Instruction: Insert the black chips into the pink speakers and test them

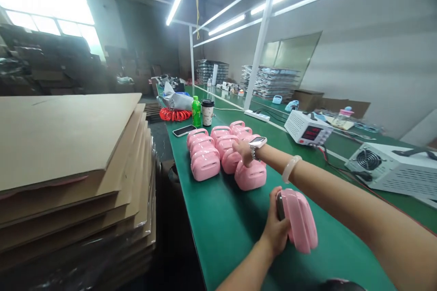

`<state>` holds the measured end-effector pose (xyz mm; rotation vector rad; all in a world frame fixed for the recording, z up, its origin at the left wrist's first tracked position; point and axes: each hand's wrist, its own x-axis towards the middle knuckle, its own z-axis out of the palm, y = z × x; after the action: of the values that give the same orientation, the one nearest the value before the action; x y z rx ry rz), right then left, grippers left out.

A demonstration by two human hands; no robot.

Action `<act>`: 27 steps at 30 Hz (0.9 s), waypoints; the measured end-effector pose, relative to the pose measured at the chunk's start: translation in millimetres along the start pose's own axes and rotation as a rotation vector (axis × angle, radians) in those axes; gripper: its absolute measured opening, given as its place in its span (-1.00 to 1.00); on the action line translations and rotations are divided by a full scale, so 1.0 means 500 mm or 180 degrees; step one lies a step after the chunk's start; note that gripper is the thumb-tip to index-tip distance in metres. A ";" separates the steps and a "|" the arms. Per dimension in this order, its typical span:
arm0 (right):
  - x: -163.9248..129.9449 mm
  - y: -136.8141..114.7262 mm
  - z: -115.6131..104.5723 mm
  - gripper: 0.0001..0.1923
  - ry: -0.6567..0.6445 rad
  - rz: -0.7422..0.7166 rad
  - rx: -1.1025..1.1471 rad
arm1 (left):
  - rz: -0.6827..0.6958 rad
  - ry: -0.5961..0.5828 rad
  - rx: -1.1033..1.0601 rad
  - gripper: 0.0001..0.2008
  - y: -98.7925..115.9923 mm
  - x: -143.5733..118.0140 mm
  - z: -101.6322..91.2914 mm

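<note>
My left hand (pixel 276 229) is closed around a glossy pink plastic case (pixel 299 220), which it holds on its side above the green bench, a dark face toward the palm. Stretched across from the right, my right hand (pixel 243 152) has its fingers bent at the top of the grouped pink cases. The nearest one under it is a rounded pink handled case (pixel 251 176) with a small dark slot; its handle is hidden by the hand. Several matching pink cases (pixel 205 164) stand upright in rows beside it, handles on top.
A phone (pixel 184 131), a green bottle (pixel 196 111) and a lidded cup (pixel 207 112) stand beyond the cases. White power supplies (pixel 307 128) with cables sit on the right. Stacked cardboard (pixel 68 136) rises left of the bench edge. A dark object (pixel 343 284) shows at the bottom.
</note>
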<state>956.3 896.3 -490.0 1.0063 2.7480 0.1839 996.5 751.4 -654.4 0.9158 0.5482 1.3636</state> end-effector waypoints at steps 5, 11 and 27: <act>-0.079 -0.003 0.030 -0.50 0.0111 0.0051 -0.0002 | 0.0179 -0.0186 0.0412 -0.12 0.002 0.002 0.002; -0.177 0.024 0.012 -0.64 0.0457 0.0489 0.0021 | 0.0425 -0.0829 0.1279 -0.13 0.021 -0.006 -0.003; -0.586 0.141 0.030 -0.61 -0.0089 0.1853 -0.0264 | 0.1253 0.0096 0.1733 -0.16 0.033 0.002 -0.002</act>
<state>1222.4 760.3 -446.7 1.7370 2.3233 0.3621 986.4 751.8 -641.3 1.5058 0.8143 1.6125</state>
